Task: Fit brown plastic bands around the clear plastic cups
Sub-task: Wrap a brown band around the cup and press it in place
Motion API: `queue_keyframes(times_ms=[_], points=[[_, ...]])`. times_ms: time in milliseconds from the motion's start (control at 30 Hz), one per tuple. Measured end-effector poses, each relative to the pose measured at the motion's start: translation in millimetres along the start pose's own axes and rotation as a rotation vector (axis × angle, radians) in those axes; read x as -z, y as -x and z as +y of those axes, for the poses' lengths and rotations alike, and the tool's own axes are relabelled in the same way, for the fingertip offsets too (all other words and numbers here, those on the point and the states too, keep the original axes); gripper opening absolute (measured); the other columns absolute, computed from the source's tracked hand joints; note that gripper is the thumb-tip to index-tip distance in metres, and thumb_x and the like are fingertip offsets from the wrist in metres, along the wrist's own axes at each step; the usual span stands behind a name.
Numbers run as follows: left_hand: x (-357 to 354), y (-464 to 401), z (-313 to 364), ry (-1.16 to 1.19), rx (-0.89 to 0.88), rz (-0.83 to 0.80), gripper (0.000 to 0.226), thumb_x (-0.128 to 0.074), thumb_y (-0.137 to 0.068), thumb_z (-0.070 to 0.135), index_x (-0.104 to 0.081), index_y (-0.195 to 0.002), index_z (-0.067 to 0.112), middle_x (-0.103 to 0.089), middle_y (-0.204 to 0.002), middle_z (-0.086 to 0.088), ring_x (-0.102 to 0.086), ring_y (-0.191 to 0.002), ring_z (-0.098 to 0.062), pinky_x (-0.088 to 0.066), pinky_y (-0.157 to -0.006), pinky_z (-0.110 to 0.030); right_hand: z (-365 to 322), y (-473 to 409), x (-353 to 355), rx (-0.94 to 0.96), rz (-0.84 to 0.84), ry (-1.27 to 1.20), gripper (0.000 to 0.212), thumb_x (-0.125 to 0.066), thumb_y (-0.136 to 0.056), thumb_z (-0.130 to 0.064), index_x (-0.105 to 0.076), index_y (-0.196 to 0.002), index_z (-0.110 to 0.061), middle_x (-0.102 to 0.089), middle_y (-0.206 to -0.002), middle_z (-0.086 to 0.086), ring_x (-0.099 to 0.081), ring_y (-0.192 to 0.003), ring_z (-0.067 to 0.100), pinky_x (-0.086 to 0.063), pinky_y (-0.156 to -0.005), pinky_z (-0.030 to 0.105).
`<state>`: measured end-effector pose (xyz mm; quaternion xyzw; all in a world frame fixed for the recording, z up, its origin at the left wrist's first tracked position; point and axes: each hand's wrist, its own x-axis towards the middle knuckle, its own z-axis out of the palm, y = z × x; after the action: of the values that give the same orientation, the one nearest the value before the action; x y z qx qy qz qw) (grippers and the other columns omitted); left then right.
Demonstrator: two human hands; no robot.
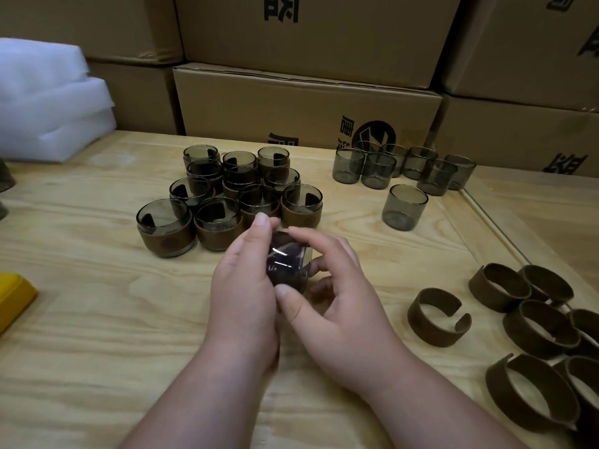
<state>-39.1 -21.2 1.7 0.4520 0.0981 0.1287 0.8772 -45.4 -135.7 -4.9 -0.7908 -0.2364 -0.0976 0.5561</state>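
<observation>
At centre frame we hold one clear cup (288,264) just above the bench (97,303), left hand (243,286) and right hand (340,286) each in a curled grip around it. It looks light, smooth, probably slippery; we judge the sidewall safest. Our fingers hide its brown band.

**Dim, warm light with soft focus and wide-angle bend**

The scene is dim and yellowish, lit perhaps from above. The wooden table (97,303) is brightest; the cardboard boxes (308,102) behind fall into shade. Shadows are soft. A small glare streak marks the cup (287,260) held between blurred hands. Edges bow outward, and the white foam (48,102) glows slightly overexposed.
</observation>
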Motion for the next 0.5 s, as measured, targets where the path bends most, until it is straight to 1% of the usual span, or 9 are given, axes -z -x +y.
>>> queue_keyframes(times_ms=[33,100,133,200,267,333,400,433,500], points=[[-0.1,0.3,-0.8,-0.01,0.006,0.001,0.032,-0.066,-0.091,0.052,-0.079,-0.099,0.024,-0.079,-0.096,-0.012,-0.078,-0.086,-0.027,-0.062,-0.07,-0.043,-0.8,0.3,-0.2,-0.025,0.024,-0.019,0.059,-0.072,-0.081,-0.039,-0.05,-0.133,-0.053,-0.05,-0.127,-0.025,-0.058,-0.111,0.004,-0.047,-0.087,0.012],[-1.2,0.9,-1.9,-0.031,0.024,0.004,0.039,-0.059,-0.09,0.056,-0.078,-0.102,0.025,-0.078,-0.103,-0.018,-0.077,-0.096,-0.035,-0.061,-0.081,-0.056,-1.6,0.3,-0.1,-0.097,0.063,-0.03,0.061,-0.069,-0.074,-0.058,-0.047,-0.132,-0.055,-0.053,-0.126,-0.023,-0.061,-0.103,0.006,-0.052,-0.083,0.02],[-2.3,1.0,-2.2,-0.042,0.026,0.01,0.04,-0.056,-0.091,0.056,-0.078,-0.103,0.025,-0.077,-0.104,-0.02,-0.076,-0.097,-0.038,-0.06,-0.085,-0.061,-1.3,0.0,0.1,-0.134,0.07,-0.03,0.065,-0.067,-0.071,-0.064,-0.046,-0.132,-0.054,-0.055,-0.127,-0.021,-0.062,-0.099,0.006,-0.053,-0.081,0.023],[-4.0,0.8,-3.2,-0.078,0.016,0.031,0.039,-0.05,-0.098,0.053,-0.079,-0.102,0.027,-0.078,-0.102,-0.017,-0.076,-0.096,-0.036,-0.057,-0.089,-0.065,-0.7,-1.2,0.0,-0.186,0.08,-0.037,0.07,-0.065,-0.067,-0.071,-0.047,-0.131,-0.052,-0.058,-0.126,-0.018,-0.064,-0.09,0.007,-0.054,-0.075,0.024],[-4.3,-0.4,-4.4,-0.119,0.012,0.047,0.04,-0.044,-0.105,0.049,-0.079,-0.1,0.031,-0.08,-0.099,-0.012,-0.078,-0.093,-0.031,-0.059,-0.089,-0.061,-1.1,-2.3,-0.3,-0.208,0.098,-0.054,0.068,-0.065,-0.063,-0.072,-0.048,-0.126,-0.053,-0.061,-0.121,-0.019,-0.065,-0.085,0.007,-0.053,-0.071,0.022],[-3.1,-1.9,-5.0,-0.145,0.025,0.04,0.042,-0.04,-0.107,0.047,-0.079,-0.1,0.034,-0.08,-0.097,-0.011,-0.078,-0.091,-0.028,-0.061,-0.087,-0.056,-2.2,-2.6,-0.6,-0.21,0.112,-0.081,0.061,-0.067,-0.062,-0.069,-0.048,-0.119,-0.057,-0.063,-0.115,-0.022,-0.067,-0.087,0.003,-0.052,-0.07,0.017],[-2.3,-3.7,-4.7,-0.174,0.021,0.025,0.042,-0.039,-0.108,0.047,-0.079,-0.1,0.036,-0.08,-0.098,-0.009,-0.078,-0.092,-0.026,-0.062,-0.086,-0.049,-3.6,-3.0,-1.1,-0.211,0.12,-0.098,0.058,-0.069,-0.063,-0.066,-0.047,-0.116,-0.059,-0.063,-0.115,-0.022,-0.067,-0.092,0.0,-0.051,-0.073,0.015],[-2.2,-4.5,-4.7,-0.192,0.011,0.021,0.042,-0.039,-0.108,0.047,-0.079,-0.1,0.037,-0.081,-0.098,-0.006,-0.079,-0.092,-0.024,-0.063,-0.083,-0.044,-3.5,-3.2,-1.6,-0.21,0.126,-0.098,0.059,-0.07,-0.064,-0.063,-0.047,-0.118,-0.058,-0.062,-0.118,-0.02,-0.066,-0.094,0.0,-0.052,-0.075,0.015],[-2.8,-5.6,-4.3,-0.201,-0.007,0.025,0.04,-0.042,-0.108,0.044,-0.08,-0.1,0.033,-0.081,-0.097,-0.001,-0.079,-0.088,-0.02,-0.063,-0.068,-0.032,-3.2,-3.8,-2.8,-0.214,0.148,-0.095,0.059,-0.074,-0.066,-0.054,-0.048,-0.12,-0.053,-0.061,-0.119,-0.019,-0.066,-0.094,0.003,-0.054,-0.077,0.019]])
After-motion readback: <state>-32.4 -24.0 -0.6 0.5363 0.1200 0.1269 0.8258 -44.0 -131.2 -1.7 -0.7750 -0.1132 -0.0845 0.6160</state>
